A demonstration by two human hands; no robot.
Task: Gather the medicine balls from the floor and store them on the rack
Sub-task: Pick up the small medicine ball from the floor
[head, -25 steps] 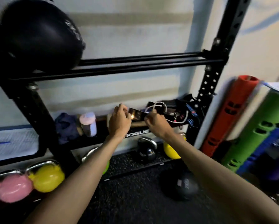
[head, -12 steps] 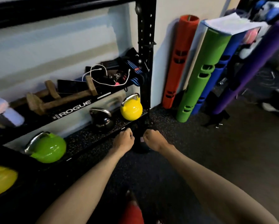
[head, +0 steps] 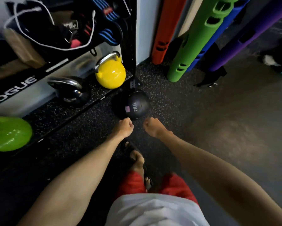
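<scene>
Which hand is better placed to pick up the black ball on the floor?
Left, narrowly: the left hand reaches the near edge of the ball, while the right hand lies just short. Both are curled and empty.

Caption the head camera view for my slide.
Left hand and right hand, fingers curled, near a black 2KG medicine ball on the floor by the rack.
</scene>
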